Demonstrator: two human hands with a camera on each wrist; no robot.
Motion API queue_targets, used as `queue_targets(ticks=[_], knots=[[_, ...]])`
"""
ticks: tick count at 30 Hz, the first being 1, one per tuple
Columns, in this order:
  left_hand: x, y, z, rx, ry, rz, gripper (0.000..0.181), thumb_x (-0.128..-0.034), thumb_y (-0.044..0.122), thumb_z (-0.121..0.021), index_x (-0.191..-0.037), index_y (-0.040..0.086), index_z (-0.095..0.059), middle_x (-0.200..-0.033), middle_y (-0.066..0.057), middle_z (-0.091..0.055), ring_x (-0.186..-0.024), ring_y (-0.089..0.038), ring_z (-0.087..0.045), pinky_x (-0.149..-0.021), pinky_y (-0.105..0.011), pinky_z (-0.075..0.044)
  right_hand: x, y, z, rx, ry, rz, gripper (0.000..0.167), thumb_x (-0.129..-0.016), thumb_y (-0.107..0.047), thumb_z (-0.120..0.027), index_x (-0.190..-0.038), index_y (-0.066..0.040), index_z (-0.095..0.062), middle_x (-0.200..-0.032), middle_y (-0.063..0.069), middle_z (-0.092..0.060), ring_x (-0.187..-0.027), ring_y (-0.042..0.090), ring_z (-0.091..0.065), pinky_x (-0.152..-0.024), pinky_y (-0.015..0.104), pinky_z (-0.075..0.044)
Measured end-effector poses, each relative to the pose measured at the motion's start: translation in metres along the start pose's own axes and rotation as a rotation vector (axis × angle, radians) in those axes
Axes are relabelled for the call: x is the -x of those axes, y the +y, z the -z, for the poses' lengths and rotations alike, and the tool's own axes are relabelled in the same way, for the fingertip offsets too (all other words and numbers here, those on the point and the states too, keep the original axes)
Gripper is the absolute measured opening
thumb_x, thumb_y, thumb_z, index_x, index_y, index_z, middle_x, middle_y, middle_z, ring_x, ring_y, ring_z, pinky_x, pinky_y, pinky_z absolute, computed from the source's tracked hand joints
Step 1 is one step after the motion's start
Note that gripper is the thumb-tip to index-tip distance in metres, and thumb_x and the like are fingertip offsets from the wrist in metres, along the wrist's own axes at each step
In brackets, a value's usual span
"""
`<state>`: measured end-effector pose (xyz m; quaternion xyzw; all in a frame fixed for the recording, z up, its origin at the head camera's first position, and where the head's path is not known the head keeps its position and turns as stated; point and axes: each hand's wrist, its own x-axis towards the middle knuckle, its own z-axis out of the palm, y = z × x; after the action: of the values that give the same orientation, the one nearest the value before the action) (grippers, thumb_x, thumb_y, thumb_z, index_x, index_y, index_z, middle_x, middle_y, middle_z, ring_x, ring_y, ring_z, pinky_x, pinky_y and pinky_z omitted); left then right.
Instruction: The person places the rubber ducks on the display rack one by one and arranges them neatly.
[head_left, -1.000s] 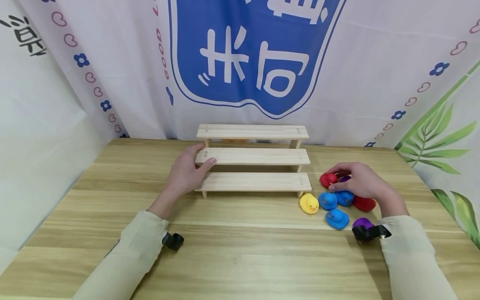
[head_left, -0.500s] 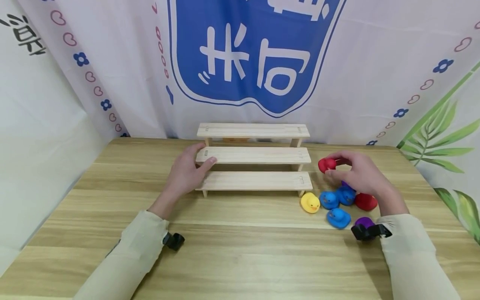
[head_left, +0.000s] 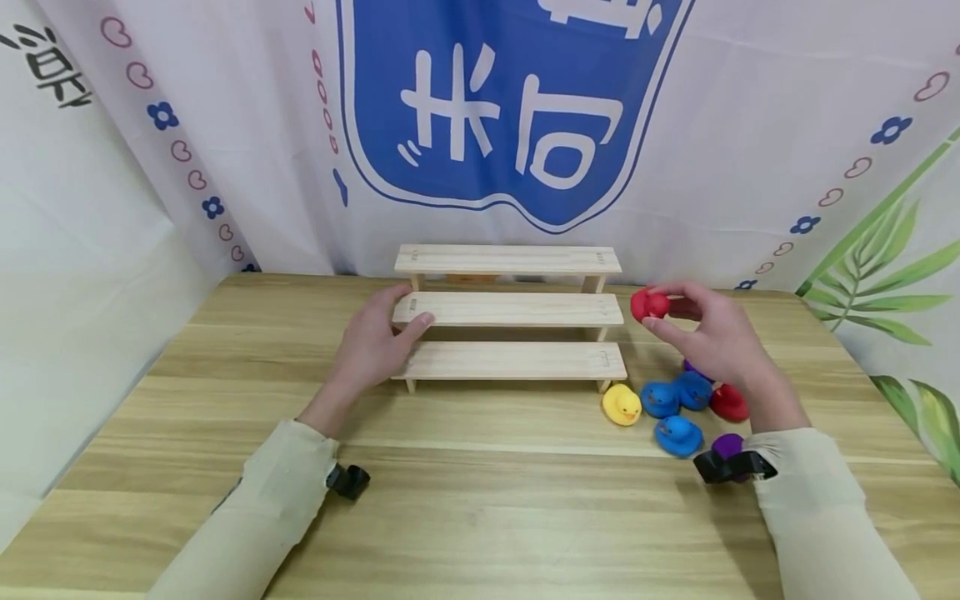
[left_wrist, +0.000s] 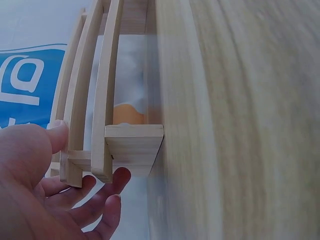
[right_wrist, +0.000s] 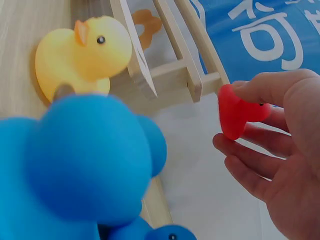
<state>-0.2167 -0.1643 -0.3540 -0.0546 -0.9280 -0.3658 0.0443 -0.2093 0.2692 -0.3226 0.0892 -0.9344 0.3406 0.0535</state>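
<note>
A three-tier wooden stand (head_left: 510, 360) stands near the back of the table. My left hand (head_left: 375, 337) holds its left end, the thumb on the middle board and the fingers around the end, as the left wrist view shows. Off the stand's right side, my right hand (head_left: 712, 329) pinches a red rubber duck (right_wrist: 232, 112) between thumb and fingers, above the table. Below that hand lie a yellow duck (head_left: 622, 405), several blue ducks (head_left: 678, 436), another red duck (head_left: 729, 402) and a purple duck (head_left: 727, 446), partly hidden by the wrist camera. Another purple one (head_left: 697, 368) barely shows.
A white curtain with a blue printed emblem (head_left: 510, 108) hangs right behind the stand. The wooden table (head_left: 480, 517) spreads out in front. The yellow duck lies close by the stand's front right leg (head_left: 603, 386).
My right hand has lifted the red duck from the group and carried it up and slightly left, to beside the stand's middle board. The left hand stays on the stand.
</note>
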Motion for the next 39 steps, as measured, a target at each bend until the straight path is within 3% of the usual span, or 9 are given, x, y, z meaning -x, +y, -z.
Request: queue_targets(ticks=[2,4,6,15,26,34,39], knots=[[0.0,0.0,0.0,-0.002,0.0,0.005,0.068,-0.109,0.041,-0.059,-0.163,0.006,-0.038,-0.164,-0.022,-0.045,-0.111,-0.038,-0.071,-0.096,-0.053,-0.059,0.0,-0.003,-0.002,-0.012,0.017,0.007,0.05,-0.103,-0.037,-0.071,-0.143,-0.008,-0.059,-0.139,0.021,-0.065,-0.127,0.046,-0.065,-0.088,0.027,-0.062],[-0.001,0.001,-0.001,-0.003,0.001,0.012,0.068,-0.1088,0.041,-0.059,-0.163,0.006,-0.038,-0.164,-0.021,-0.045,-0.111,-0.037,-0.07,-0.096,-0.052,-0.059,0.001,-0.006,-0.004,-0.03,0.035,0.014,0.051,-0.103,-0.037,-0.07,-0.143,-0.008,-0.059,-0.137,0.022,-0.066,-0.124,0.044,-0.066,-0.08,0.01,-0.054],[-0.001,0.001,-0.001,-0.003,0.003,0.016,0.068,-0.1087,0.041,-0.06,-0.163,0.006,-0.038,-0.164,-0.021,-0.046,-0.111,-0.037,-0.07,-0.096,-0.052,-0.059,0.001,-0.008,-0.006,-0.057,0.056,0.031,0.051,-0.104,-0.037,-0.069,-0.142,-0.006,-0.059,-0.136,0.022,-0.066,-0.122,0.044,-0.067,-0.076,0.001,-0.048],[-0.004,0.005,-0.002,0.008,-0.001,0.014,0.069,-0.1084,0.042,-0.06,-0.164,0.008,-0.037,-0.165,-0.02,-0.045,-0.11,-0.036,-0.071,-0.095,-0.051,-0.06,0.001,-0.016,-0.015,-0.113,0.131,0.091,0.046,-0.105,-0.035,-0.069,-0.138,-0.003,-0.062,-0.131,0.021,-0.069,-0.116,0.039,-0.068,-0.079,-0.001,-0.047],[-0.002,0.002,-0.004,0.008,0.01,0.003,0.068,-0.1085,0.04,-0.061,-0.163,0.006,-0.039,-0.161,-0.022,-0.048,-0.108,-0.037,-0.069,-0.095,-0.051,-0.059,0.0,-0.026,-0.027,-0.164,0.2,0.184,0.04,-0.1,-0.019,-0.075,-0.136,-0.002,-0.066,-0.13,0.02,-0.069,-0.113,0.032,-0.065,-0.083,-0.002,-0.046],[0.0,-0.001,-0.003,0.017,0.018,0.003,0.067,-0.1086,0.041,-0.06,-0.163,0.006,-0.039,-0.161,-0.021,-0.049,-0.108,-0.036,-0.07,-0.094,-0.051,-0.059,-0.004,-0.042,-0.036,-0.194,0.153,0.177,0.041,-0.101,-0.02,-0.075,-0.139,-0.007,-0.067,-0.134,0.018,-0.068,-0.116,0.031,-0.063,-0.083,0.001,-0.046],[0.001,-0.002,-0.003,0.019,0.02,0.002,0.068,-0.1086,0.041,-0.06,-0.163,0.006,-0.039,-0.161,-0.022,-0.049,-0.108,-0.036,-0.071,-0.094,-0.052,-0.059,-0.009,-0.053,-0.045,-0.177,0.14,0.218,0.04,-0.1,-0.019,-0.076,-0.137,-0.007,-0.068,-0.129,0.017,-0.07,-0.113,0.029,-0.062,-0.083,0.007,-0.047]])
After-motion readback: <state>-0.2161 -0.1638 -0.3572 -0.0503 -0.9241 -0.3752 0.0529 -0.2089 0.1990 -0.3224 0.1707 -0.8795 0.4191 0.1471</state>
